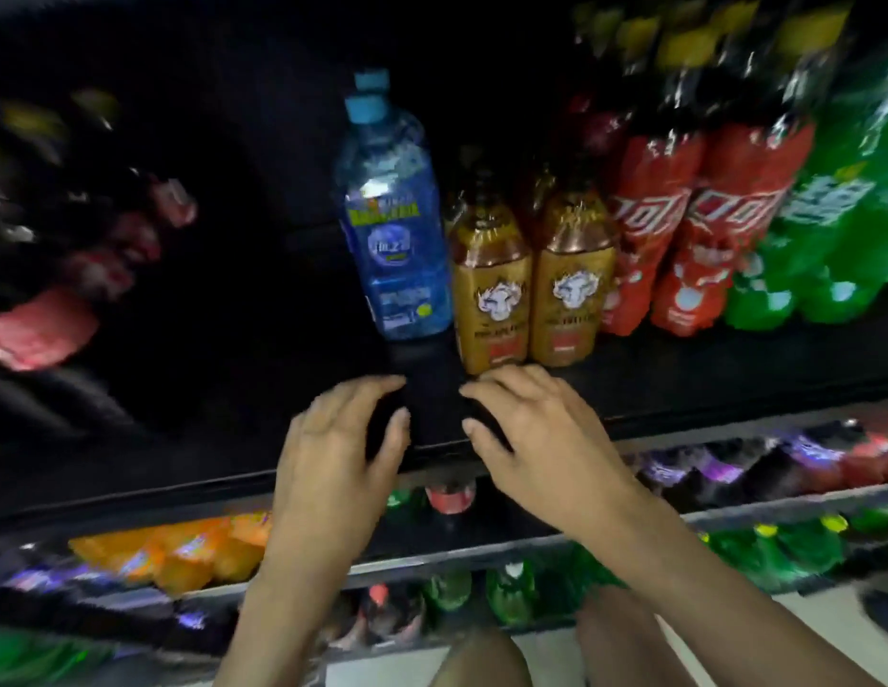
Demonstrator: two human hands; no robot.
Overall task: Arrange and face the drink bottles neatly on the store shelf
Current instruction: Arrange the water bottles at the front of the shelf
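Standing upright, blue bottle (392,230) sits just beyond the fingers (377,385).

The left hand (343,438) and right hand (536,428) are bare, with short plain fingernails (401,415).

place: shop — evidence: stocked drink shelves (729,369) — many bottle rows (655,230)

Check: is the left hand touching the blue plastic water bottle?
Apart. Head view shows dark shelf between left hand and blue plastic water bottle.
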